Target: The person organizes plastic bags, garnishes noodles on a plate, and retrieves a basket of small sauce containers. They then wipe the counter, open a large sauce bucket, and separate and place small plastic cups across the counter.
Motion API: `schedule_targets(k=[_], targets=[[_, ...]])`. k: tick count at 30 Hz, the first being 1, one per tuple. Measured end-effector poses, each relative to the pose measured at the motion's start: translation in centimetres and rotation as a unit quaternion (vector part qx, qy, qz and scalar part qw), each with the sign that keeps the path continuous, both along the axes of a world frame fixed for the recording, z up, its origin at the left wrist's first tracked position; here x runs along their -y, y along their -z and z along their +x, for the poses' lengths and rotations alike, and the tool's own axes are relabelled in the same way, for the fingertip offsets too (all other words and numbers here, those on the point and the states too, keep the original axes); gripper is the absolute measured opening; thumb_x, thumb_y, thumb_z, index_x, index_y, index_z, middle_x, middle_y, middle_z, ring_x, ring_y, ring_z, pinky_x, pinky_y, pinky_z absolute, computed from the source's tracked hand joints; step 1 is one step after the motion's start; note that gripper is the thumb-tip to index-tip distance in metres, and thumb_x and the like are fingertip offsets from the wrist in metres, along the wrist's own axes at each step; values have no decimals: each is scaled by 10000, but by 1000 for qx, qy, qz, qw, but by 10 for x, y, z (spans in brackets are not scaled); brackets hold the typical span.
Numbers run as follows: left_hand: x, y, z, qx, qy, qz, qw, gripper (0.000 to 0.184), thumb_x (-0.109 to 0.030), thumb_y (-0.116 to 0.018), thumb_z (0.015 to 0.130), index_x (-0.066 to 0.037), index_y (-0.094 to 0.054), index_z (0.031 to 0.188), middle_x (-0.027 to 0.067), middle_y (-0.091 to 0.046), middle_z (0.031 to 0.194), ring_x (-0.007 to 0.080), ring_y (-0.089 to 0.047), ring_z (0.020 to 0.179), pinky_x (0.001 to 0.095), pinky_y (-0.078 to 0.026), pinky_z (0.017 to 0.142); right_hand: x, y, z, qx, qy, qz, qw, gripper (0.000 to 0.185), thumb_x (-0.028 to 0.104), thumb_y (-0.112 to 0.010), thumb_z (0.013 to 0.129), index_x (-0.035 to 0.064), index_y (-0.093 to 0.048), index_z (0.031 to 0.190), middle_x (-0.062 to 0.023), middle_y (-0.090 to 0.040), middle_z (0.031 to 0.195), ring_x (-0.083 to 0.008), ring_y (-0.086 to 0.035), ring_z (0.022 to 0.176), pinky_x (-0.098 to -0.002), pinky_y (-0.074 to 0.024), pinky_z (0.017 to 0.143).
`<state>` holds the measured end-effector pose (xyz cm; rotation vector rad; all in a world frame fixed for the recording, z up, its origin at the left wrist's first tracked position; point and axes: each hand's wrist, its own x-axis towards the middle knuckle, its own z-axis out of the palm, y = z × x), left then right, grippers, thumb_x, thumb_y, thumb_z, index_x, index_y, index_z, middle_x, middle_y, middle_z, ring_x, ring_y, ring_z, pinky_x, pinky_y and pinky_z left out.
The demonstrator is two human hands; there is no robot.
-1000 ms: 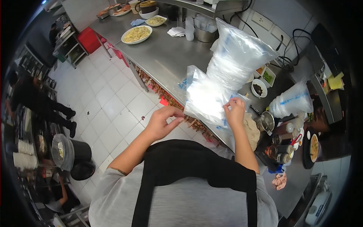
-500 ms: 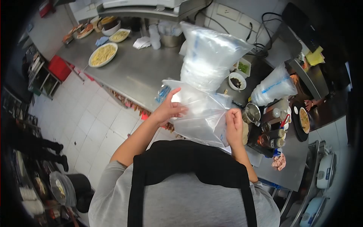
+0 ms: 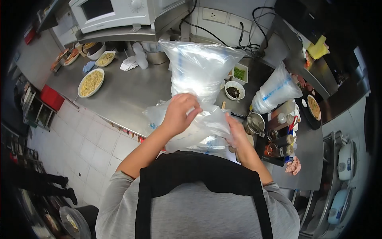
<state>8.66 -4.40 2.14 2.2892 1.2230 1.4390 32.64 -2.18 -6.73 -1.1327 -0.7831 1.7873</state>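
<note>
A clear plastic bag (image 3: 191, 129) lies bunched at the counter's front edge, close to my body. My left hand (image 3: 182, 113) rests over its upper left part, fingers curled and pressed on the plastic. On the right side of the same bag is my right hand (image 3: 235, 131), with the plastic's edge between thumb and fingers. Right behind stands a tall bundle of clear bags (image 3: 199, 71), flared at the top and narrow below. Another bundle of clear bags (image 3: 276, 91) with blue print leans farther right.
The steel counter (image 3: 123, 89) holds a pasta dish (image 3: 91, 83), a bowl of dark food (image 3: 234, 91), a metal strainer (image 3: 255, 122) and several jars (image 3: 284, 140). A white microwave (image 3: 115, 14) sits on the shelf above. A person's legs (image 3: 43, 183) show at the far left.
The view has swung left, bringing the microwave into sight. My left hand has gone from spread to curled on the bag, and the bag is more crumpled between my hands.
</note>
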Motion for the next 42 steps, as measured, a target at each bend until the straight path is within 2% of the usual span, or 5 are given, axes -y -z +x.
schedule_targets(k=[8,15,25,30,42], targets=[[-43,13,-29,561,203,-410,691,117,-56,-553,907,-56,-557,1024,8,-574,848,95,-532,668,243,-435,611,47,-62,20,-121,-77,169,975,615,229,-598,875,124,-317,1412,-92,-604,1085,-165,-615,844,-279,-525,584],[-11,-73,-57,107,391,-316,858,516,105,-430,731,-73,-589,1190,77,-571,1150,130,-597,829,271,-493,716,39,-122,33,165,93,333,924,421,79,-591,827,11,-522,1237,-90,-577,1183,-181,-544,1096,-326,-444,931],[24,-142,-94,-106,545,-266,788,562,76,-441,729,-76,-584,1250,134,-581,1250,251,-587,1079,323,-458,894,16,-169,-62,237,-488,427,724,439,125,-678,686,65,-619,1117,-80,-623,1072,-184,-558,1031,-386,-372,961],[24,-136,-153,-116,393,-295,863,582,79,-454,731,-94,-564,1275,117,-565,1276,230,-557,1140,307,-441,941,10,-192,-10,576,0,607,547,106,114,-677,662,97,-600,732,-82,-580,863,-246,-553,860,-356,-418,788],[32,-21,-183,-116,111,-366,916,675,49,-608,718,-91,-455,1361,126,-467,1380,285,-499,1218,309,-427,949,-5,-27,-68,-262,-60,135,954,440,148,-630,858,100,-502,1276,-30,-629,1055,-132,-608,893,-301,-500,808]])
